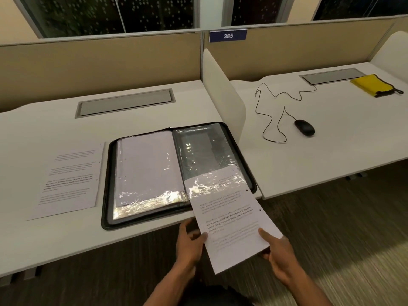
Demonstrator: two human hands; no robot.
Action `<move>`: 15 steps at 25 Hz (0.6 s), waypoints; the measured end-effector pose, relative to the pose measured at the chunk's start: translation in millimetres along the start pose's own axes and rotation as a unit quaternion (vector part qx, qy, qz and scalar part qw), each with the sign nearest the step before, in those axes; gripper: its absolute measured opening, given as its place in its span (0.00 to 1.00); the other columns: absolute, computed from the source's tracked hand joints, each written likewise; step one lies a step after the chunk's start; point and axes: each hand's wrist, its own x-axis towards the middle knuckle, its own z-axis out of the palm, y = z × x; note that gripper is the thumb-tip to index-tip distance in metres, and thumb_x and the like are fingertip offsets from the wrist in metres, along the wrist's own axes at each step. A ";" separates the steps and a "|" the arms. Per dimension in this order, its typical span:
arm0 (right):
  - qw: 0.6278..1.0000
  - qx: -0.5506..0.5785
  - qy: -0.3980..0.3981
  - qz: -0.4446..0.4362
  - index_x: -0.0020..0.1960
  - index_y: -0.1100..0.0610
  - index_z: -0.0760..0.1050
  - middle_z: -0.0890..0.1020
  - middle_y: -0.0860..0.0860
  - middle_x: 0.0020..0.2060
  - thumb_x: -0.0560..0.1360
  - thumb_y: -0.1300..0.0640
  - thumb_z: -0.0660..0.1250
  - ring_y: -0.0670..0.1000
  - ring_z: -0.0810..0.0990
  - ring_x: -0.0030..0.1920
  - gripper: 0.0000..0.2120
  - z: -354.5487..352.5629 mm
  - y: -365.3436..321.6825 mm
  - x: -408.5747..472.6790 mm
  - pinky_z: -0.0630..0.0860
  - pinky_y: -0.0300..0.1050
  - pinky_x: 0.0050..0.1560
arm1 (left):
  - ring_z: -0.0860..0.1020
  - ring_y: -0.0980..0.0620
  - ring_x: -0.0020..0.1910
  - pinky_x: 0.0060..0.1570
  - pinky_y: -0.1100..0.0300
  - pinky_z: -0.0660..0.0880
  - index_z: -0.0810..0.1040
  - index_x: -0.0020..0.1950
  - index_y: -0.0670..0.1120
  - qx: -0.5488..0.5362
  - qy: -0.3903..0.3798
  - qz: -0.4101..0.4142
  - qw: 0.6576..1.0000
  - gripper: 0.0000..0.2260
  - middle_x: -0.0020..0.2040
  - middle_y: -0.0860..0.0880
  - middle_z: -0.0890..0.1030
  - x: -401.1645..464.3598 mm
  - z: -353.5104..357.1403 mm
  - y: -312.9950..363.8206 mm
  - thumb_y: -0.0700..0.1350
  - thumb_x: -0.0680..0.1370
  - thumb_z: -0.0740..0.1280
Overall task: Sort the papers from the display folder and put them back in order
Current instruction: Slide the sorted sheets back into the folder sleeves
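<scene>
Clear sleeve (212, 164) half swallows the sheet (234, 226); both hands, left (191, 239) and right (277, 252), pinch its lower end. Uneven pushing at the worktop's near edge could crumple it.

A blue sign (228, 35) on the partition (309, 49) reads "385". Printed text on the held sheet (234, 224) and the loose sheet (68, 180) is too blurred to read.

— What are the hands doing?
— Both are reaching forward past the near edge of the desk (136, 237). The left hand (191, 240) is pinching the sheet (234, 230) at its left edge.
— And the right hand (279, 255)?
— It is gripping the sheet's right edge, thumb lying on top.
</scene>
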 end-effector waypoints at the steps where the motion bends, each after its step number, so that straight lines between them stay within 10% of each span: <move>1: 0.994 -0.088 0.038 -0.047 0.74 0.53 0.68 0.82 0.57 0.60 0.78 0.58 0.70 0.58 0.82 0.57 0.26 0.0 0.8 -0.3 0.79 0.62 0.59 | 0.82 0.51 0.53 0.47 0.54 0.82 0.69 0.70 0.51 0.010 0.007 0.026 1.000 0.24 0.56 0.48 0.81 0.8 -3.6 3.8 0.36 0.77 0.70; 4: 0.903 -0.323 0.155 -0.238 0.76 0.51 0.65 0.74 0.53 0.69 0.76 0.54 0.73 0.53 0.75 0.66 0.32 -3.1 -2.5 -0.1 0.77 0.58 0.62 | 0.82 0.54 0.51 0.42 0.60 0.82 0.73 0.63 0.54 0.033 0.023 0.084 0.996 0.18 0.54 0.51 0.81 5.3 -7.4 12.7 0.36 0.78 0.69; 7: 0.781 -0.447 0.071 -0.430 0.72 0.55 0.72 0.74 0.52 0.70 0.78 0.52 0.69 0.49 0.69 0.72 0.23 2.8 -6.9 8.9 0.72 0.51 0.69 | 0.82 0.56 0.50 0.45 0.56 0.83 0.73 0.65 0.56 0.062 0.036 0.117 0.991 0.19 0.54 0.54 0.81 7.6 -1.8 17.4 0.39 0.78 0.69; 15: 0.601 -0.674 -0.144 -0.406 0.82 0.52 0.52 0.46 0.49 0.81 0.80 0.37 0.37 0.46 0.39 0.78 0.35 47.5 -26.3 70.6 0.45 0.51 0.81 | 0.78 0.54 0.55 0.48 0.61 0.80 0.74 0.66 0.53 0.258 0.171 0.258 0.916 0.20 0.62 0.52 0.74 18.6 17.7 22.4 0.46 0.76 0.73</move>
